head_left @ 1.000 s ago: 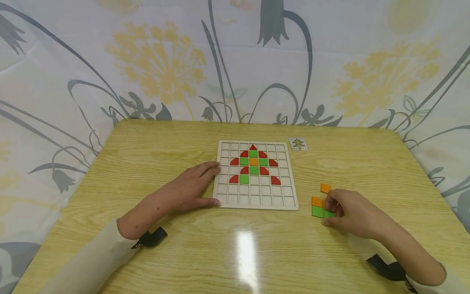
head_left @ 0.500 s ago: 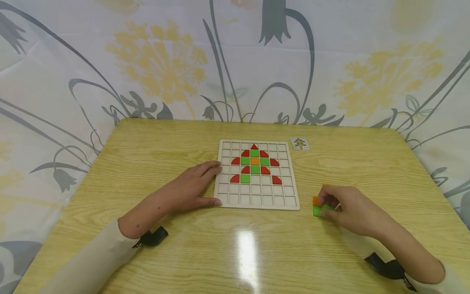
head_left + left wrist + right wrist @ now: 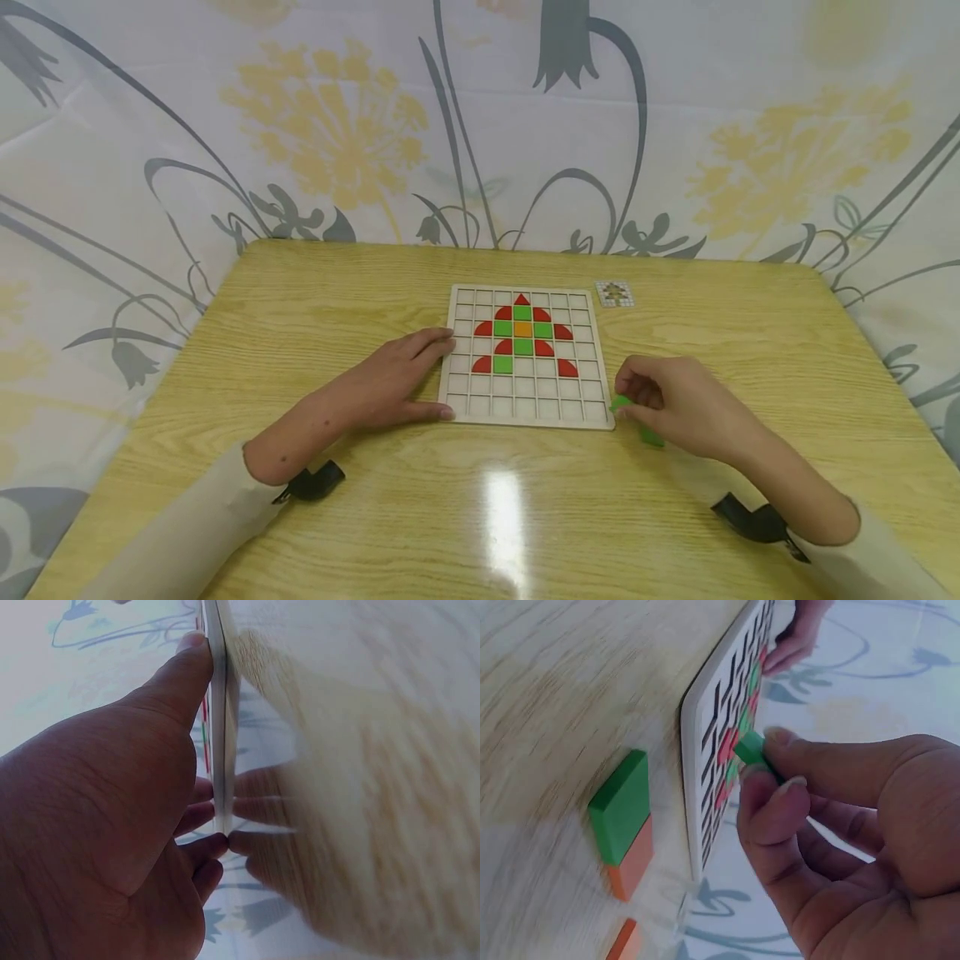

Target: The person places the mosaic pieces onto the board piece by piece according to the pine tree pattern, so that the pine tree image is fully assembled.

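Note:
A square wooden grid board (image 3: 525, 424) lies mid-table, with red, green and orange tiles set in its cells in a tree-like shape. My left hand (image 3: 397, 379) rests along the board's left edge, thumb near the front corner and fingertips farther back; the left wrist view shows these fingers touching the board's side. Thumb and fingers of my right hand (image 3: 678, 408) pinch a green square tile (image 3: 749, 747) just off the board's right edge. Below that hand, another green tile (image 3: 621, 810) lies on the table against an orange tile (image 3: 635, 859).
A second orange tile (image 3: 622, 941) lies a little apart from that pair, hidden by the right hand in the head view. Beyond the board's back right corner is a small pattern card (image 3: 615, 293). A flower-printed cloth (image 3: 360, 125) hangs behind the wooden table (image 3: 337, 283).
My right hand has picked up a green tile from the group at the right and carried it left toward the board. My left hand has stayed at the board's edge.

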Motion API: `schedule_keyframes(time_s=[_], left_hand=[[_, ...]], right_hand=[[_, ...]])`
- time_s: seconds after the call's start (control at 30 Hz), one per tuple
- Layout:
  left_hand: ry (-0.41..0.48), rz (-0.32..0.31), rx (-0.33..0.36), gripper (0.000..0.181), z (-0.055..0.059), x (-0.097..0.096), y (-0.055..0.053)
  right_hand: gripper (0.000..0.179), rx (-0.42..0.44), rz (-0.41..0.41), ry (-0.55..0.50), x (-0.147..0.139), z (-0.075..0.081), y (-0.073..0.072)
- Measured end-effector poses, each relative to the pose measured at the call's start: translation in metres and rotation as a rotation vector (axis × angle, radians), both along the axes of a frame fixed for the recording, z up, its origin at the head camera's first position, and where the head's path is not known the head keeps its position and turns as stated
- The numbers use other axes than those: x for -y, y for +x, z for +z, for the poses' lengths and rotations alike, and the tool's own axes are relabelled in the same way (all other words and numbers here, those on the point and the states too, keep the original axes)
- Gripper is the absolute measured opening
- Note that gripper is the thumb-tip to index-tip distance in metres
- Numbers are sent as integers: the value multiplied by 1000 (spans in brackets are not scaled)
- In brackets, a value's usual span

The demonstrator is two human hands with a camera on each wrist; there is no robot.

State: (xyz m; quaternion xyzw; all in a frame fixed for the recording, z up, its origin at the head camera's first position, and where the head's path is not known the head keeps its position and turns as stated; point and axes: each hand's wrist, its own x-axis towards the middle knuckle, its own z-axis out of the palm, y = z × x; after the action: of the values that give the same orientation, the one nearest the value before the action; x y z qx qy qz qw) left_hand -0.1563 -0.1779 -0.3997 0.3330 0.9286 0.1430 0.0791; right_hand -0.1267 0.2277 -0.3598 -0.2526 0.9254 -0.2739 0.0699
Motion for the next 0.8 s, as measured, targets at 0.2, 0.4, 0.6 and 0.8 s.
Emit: schedule_keyframes(time_s=[0.2,0.4,0.6,0.8], left_hand=[[10,-11,-17,98,-1,0,1],[15,-4,-9,98,-1,1,2],[11,-6,-13,98,0,1,2],[17,-21,-30,98,0,2,2]], right_hand=[[16,-5,17,-24,16,-1,-6],[13,-20,28,-69,30,-4,-13],[12,-38,25,-103,41,-11,-22],[10,-47,-1,-103,52,-17,-34]])
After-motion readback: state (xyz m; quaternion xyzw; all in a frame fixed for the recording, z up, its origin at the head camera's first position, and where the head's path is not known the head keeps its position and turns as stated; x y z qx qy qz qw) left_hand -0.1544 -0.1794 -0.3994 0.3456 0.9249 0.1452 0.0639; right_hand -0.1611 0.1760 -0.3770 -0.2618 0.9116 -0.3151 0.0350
